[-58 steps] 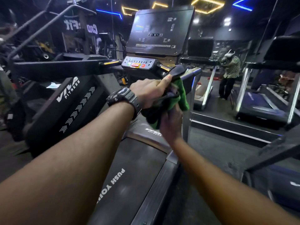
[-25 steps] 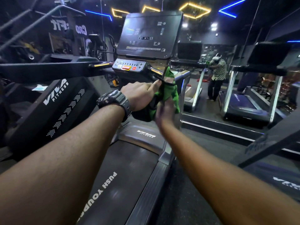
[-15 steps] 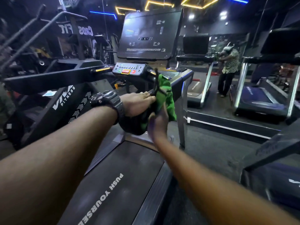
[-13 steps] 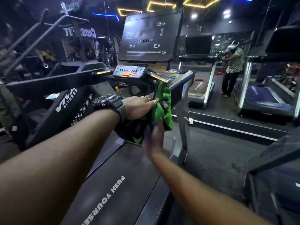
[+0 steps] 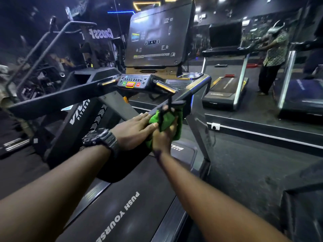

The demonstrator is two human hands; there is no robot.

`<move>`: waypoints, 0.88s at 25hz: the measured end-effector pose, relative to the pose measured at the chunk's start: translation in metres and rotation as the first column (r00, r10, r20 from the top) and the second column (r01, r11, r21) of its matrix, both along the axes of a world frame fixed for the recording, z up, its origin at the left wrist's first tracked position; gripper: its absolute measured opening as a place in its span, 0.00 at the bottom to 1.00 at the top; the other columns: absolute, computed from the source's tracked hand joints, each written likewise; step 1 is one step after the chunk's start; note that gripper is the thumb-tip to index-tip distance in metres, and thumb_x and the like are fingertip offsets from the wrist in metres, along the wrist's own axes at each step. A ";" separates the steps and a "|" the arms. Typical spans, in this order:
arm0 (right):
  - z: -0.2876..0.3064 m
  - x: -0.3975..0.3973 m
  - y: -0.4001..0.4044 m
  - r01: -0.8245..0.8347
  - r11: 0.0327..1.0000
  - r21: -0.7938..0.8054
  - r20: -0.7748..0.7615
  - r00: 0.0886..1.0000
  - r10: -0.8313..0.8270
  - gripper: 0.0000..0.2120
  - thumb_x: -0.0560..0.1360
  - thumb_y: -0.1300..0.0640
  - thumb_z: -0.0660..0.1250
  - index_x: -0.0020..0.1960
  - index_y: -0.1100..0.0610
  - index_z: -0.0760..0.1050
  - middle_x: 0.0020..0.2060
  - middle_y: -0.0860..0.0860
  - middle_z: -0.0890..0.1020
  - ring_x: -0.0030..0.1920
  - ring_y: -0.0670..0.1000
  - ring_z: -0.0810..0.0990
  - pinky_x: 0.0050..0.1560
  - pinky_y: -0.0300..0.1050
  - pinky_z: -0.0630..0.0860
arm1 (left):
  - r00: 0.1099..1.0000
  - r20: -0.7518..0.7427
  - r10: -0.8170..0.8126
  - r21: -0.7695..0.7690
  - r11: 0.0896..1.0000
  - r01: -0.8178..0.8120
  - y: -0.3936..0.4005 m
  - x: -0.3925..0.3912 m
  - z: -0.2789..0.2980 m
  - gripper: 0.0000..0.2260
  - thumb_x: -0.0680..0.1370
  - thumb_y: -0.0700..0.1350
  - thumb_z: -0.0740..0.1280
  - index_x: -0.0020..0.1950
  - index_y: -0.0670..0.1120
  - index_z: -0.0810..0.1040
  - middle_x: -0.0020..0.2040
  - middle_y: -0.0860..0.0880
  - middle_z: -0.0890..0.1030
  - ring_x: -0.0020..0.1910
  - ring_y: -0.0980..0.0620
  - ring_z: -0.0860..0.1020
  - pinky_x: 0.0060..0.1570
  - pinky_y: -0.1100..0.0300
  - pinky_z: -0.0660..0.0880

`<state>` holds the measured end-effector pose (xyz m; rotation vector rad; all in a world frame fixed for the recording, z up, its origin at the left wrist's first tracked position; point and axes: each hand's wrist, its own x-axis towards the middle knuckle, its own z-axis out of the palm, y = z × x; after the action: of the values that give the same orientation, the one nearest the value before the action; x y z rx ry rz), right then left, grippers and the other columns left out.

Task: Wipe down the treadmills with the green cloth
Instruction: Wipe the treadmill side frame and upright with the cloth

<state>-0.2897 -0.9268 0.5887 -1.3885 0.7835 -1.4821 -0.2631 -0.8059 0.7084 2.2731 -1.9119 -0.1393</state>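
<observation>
Both hands are sliding back down the right handrail point(image 5: 187, 95) toward the person. Left hand point(image 5: 134, 131) is lying flat; right hand point(image 5: 163, 137) is gripping the green cloth point(image 5: 167, 119), so wiping is progressing.

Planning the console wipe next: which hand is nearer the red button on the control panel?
Left. The left hand lies flat on the right handrail, below the red button. The right hand, gripping the green cloth, sits further right, slightly lower.

Two bare forearms, no sleeves in view; left hand point(image 5: 134, 131) with a chunky black digital wristwatch point(image 5: 101, 139), ridged strap, dark face; right hand point(image 5: 163, 138) bare, thin dark band at its wrist
</observation>
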 end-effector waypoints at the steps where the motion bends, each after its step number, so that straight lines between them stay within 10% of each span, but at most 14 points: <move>1: 0.011 -0.005 -0.014 0.048 0.994 0.098 0.001 0.999 -0.048 0.35 0.72 0.52 0.61 0.75 0.64 0.59 0.74 0.62 0.62 0.75 0.58 0.59 0.75 0.53 0.54 | 1.000 0.006 0.005 -0.002 1.000 -0.005 0.000 -0.001 0.000 0.29 0.82 0.58 0.50 0.79 0.47 0.51 0.79 0.51 0.50 0.77 0.59 0.47 0.71 0.68 0.41; 4: 0.016 -0.014 0.011 0.039 0.993 0.108 -0.059 0.998 -0.033 0.34 0.69 0.55 0.56 0.73 0.66 0.62 0.72 0.62 0.66 0.73 0.59 0.64 0.73 0.54 0.58 | 1.000 -0.028 0.000 0.011 1.000 0.000 -0.002 0.000 0.006 0.27 0.82 0.58 0.50 0.79 0.47 0.52 0.79 0.50 0.51 0.77 0.58 0.48 0.70 0.69 0.41; 7: -0.022 -0.026 0.066 -0.103 0.970 -0.222 -0.105 0.991 0.081 0.26 0.73 0.57 0.55 0.69 0.65 0.66 0.69 0.62 0.70 0.70 0.58 0.69 0.72 0.52 0.62 | 0.999 -0.054 -0.005 0.021 1.000 0.006 -0.010 -0.003 0.010 0.27 0.82 0.58 0.49 0.78 0.46 0.56 0.79 0.48 0.55 0.78 0.56 0.50 0.73 0.65 0.44; 13: 0.030 -0.040 -0.043 -0.034 0.995 0.094 -0.198 0.979 0.052 0.22 0.73 0.53 0.57 0.64 0.61 0.72 0.58 0.60 0.79 0.57 0.58 0.77 0.53 0.43 0.72 | 0.998 -0.070 0.008 -0.049 0.999 -0.011 -0.054 -0.015 0.010 0.26 0.83 0.58 0.49 0.70 0.40 0.69 0.73 0.41 0.68 0.73 0.47 0.65 0.71 0.58 0.58; 16: -0.004 -0.054 0.020 -0.177 0.976 -0.123 -0.143 0.977 0.159 0.23 0.73 0.56 0.58 0.66 0.64 0.71 0.60 0.57 0.78 0.57 0.48 0.76 0.56 0.33 0.70 | 0.995 -0.086 0.046 -0.170 0.984 -0.061 -0.062 -0.016 -0.005 0.24 0.81 0.63 0.47 0.66 0.53 0.72 0.67 0.44 0.74 0.68 0.45 0.70 0.67 0.55 0.65; 22: -0.006 -0.040 -0.083 -0.138 0.990 -0.019 -0.181 0.974 0.132 0.27 0.69 0.53 0.56 0.66 0.61 0.71 0.65 0.59 0.75 0.66 0.59 0.73 0.65 0.59 0.70 | 0.989 0.026 0.144 -0.163 0.977 -0.138 -0.080 -0.022 -0.011 0.34 0.77 0.69 0.43 0.70 0.47 0.69 0.73 0.47 0.67 0.74 0.49 0.62 0.73 0.54 0.58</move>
<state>-0.3299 -1.0093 0.5823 -1.5841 0.7635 -1.2816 -0.2855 -0.8864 0.6972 2.3071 -1.7026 0.0735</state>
